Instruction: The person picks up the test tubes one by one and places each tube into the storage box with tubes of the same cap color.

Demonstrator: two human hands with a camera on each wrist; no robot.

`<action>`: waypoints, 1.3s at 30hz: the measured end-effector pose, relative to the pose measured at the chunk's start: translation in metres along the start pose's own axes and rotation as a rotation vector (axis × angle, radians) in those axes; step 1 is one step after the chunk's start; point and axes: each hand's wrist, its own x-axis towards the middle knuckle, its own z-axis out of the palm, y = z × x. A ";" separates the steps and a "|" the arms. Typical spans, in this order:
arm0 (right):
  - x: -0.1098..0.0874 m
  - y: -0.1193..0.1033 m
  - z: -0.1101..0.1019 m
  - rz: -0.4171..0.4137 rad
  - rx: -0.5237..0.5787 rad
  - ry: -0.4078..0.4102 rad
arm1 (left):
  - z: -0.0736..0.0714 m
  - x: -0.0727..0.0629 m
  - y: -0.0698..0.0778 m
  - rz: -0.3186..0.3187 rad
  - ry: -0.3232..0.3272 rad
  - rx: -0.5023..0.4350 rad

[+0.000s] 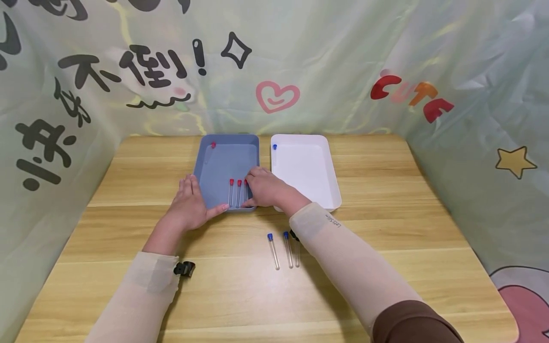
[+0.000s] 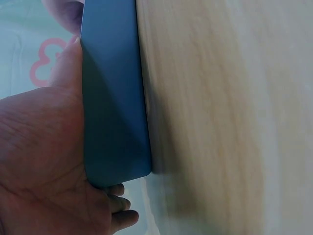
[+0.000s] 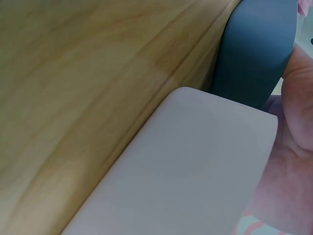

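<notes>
A blue-grey tray (image 1: 227,162) stands left of centre, with red-capped test tubes (image 1: 238,193) lying side by side at its near right corner. My left hand (image 1: 187,205) rests against the tray's left near corner, its fingers straight along the outer side and the thumb stretched along the front rim. In the left wrist view the palm (image 2: 44,147) lies along the tray's wall. Over the tray's right rim reaches my right hand (image 1: 268,188), fingers at the cap and thumb near the lower end of the rightmost red-capped tube (image 1: 246,189), which it partly hides.
Close on the right stands a white tray (image 1: 302,166) with a small blue cap-like piece (image 1: 275,146) at its far left corner. A similar red piece (image 1: 213,144) is in the blue-grey tray. Blue-capped test tubes (image 1: 273,251) lie on the table (image 1: 231,295), partly under my right forearm.
</notes>
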 end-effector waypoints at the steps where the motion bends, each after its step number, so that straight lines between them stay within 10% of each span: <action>1: 0.000 0.000 0.000 0.003 0.001 -0.003 | 0.000 0.000 0.000 0.000 0.000 0.000; 39: 0.000 -0.002 -0.002 0.026 0.008 -0.016 | 0.000 0.000 0.000 0.000 0.002 -0.012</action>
